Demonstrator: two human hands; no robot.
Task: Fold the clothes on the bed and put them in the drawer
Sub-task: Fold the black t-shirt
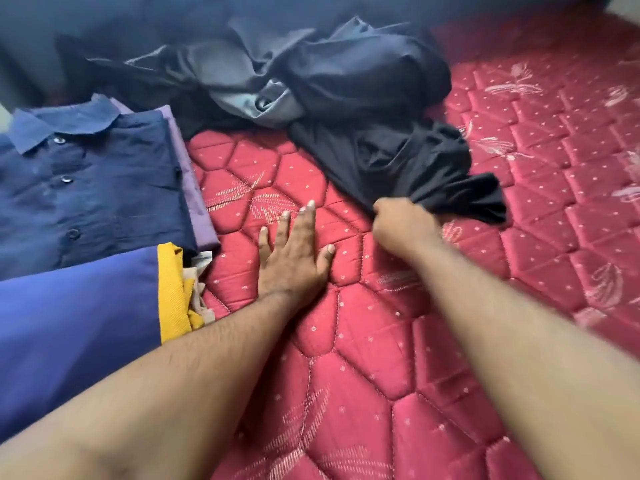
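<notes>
One hand (403, 221) grips black cloth (415, 168), other (294, 254) flat.

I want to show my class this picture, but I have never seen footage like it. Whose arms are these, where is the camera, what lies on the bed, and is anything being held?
The camera sits on a person's head and looks down, so the two bare arms are their own. The left hand lies flat, fingers straight, on the red quilted mattress. The right hand grips a crumpled black garment. Behind it is a heap of dark and grey clothes, not yet folded. At left lie folded clothes: a navy buttoned shirt on a purple one, and a blue garment with a yellow edge. No drawer shows.
</notes>
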